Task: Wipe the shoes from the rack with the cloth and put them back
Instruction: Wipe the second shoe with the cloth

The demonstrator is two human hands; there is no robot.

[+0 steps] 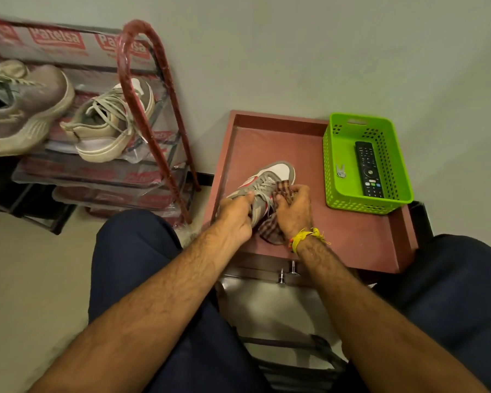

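My left hand (pixel 236 215) grips the heel of the grey-and-white laced sneaker (pixel 262 182) near the front-left corner of the reddish desk (pixel 352 231), toe pointing toward the far edge, while my right hand (pixel 294 211), alongside, presses the bunched checked cloth (pixel 272 228) against its side.

"Patelsa" red labels, repeated across plastic wrap on rack (pixel 142 80).

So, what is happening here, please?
A seated person is wiping a grey and white sneaker on a reddish-brown table. The left hand holds the sneaker, and the right hand presses a checked cloth on its side. Two more shoes sit on the rack at the left.
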